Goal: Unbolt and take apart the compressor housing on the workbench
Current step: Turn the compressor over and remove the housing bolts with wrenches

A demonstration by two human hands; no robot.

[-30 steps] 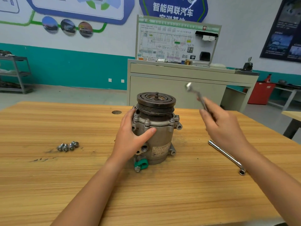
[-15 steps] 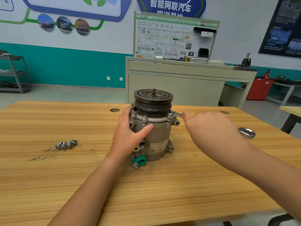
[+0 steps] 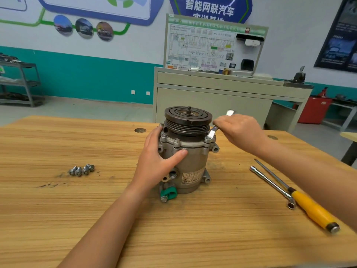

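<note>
Head: L fingers round compressor; R fingers gripping wrench, prob. on bolt.

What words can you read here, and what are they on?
"智能网联汽车": blue wall sign; the line below is half hidden.
"HV": diagram board; its other print is too small.
Compressor label: blurred, unreadable.
Dark poster: too small to read.

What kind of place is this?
Probably an automotive training workshop: a wiring-diagram trainer board on a cabinet, car pictures on the wall, and a compressor on a wooden workbench.
</note>
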